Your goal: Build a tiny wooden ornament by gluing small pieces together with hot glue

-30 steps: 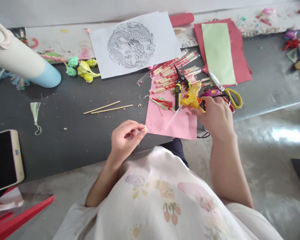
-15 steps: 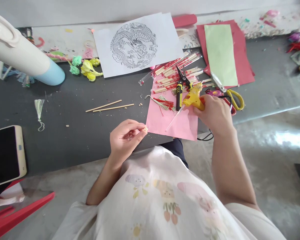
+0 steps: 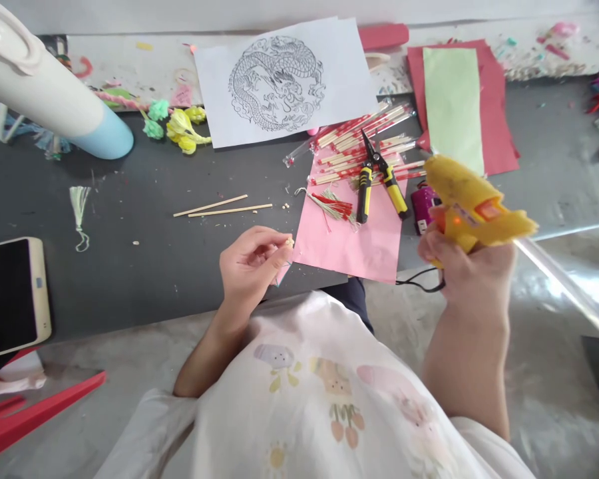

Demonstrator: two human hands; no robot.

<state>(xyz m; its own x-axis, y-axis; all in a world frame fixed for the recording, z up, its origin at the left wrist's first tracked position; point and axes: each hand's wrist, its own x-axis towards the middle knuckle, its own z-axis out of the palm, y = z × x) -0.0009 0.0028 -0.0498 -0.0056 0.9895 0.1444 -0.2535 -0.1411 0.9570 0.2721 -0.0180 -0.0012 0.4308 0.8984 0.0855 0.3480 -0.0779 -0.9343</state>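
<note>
My right hand (image 3: 466,266) grips a yellow hot glue gun (image 3: 474,206), raised off the table at the right, its clear glue stick (image 3: 564,279) jutting out toward the lower right. A small orange light glows on its side. At the table's front edge, my left hand (image 3: 254,269) pinches small pale wooden pieces (image 3: 290,242) between thumb and fingertips; their exact shape is too small to tell. Pink paper (image 3: 349,246) lies right of that hand, with red and pale tassels (image 3: 334,205) and black-and-yellow pliers (image 3: 374,179) on it. Two thin wooden sticks (image 3: 224,207) lie further left.
Packaged chopsticks (image 3: 352,143) lie behind the pliers, near a dragon drawing (image 3: 278,83). Red paper (image 3: 499,113) and green paper (image 3: 453,100) are at back right. A tumbler (image 3: 94,126), a pale tassel (image 3: 79,213) and a phone (image 3: 12,293) occupy the left. A black cord (image 3: 424,287) hangs at the edge.
My right hand has lifted the glue gun up and to the right, off the pink paper, and turned it. The left hand keeps its pinch, nearly in place.
</note>
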